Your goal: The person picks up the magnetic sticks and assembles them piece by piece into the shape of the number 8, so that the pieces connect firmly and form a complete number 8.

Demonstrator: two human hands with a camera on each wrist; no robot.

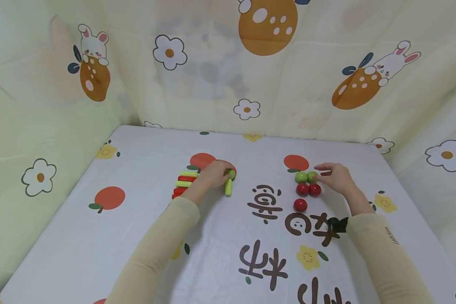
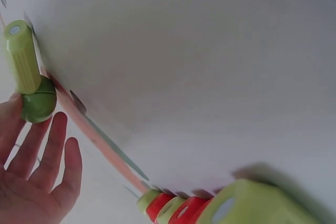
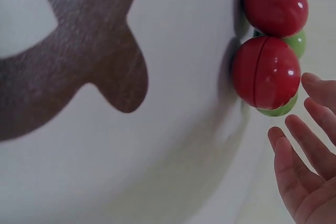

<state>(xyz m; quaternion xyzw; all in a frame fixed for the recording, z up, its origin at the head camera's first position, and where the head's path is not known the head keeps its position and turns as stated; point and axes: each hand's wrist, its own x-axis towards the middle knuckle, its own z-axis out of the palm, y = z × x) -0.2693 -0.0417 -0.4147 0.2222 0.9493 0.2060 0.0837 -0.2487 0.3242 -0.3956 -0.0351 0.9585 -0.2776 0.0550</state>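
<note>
Two red balls point(image 3: 270, 72) nearly hide a pair of green balls point(image 1: 301, 177) in the right wrist view; the head view adds a third red ball point(image 1: 300, 205), nearer the person. Only the left wrist view shows the lone green stick's point(image 2: 23, 59) pale end. Its other end meets a single green ball point(image 2: 40, 100), pinched by the left hand point(image 1: 214, 174), near a row of red and green sticks point(image 1: 186, 184). The right hand point(image 1: 336, 179) grips nothing, fingers parted beside the green pair; contact is unclear. Everything lies on a white printed counter point(image 1: 80, 245); patterned cream curtains point(image 1: 213, 80) hang behind.
</note>
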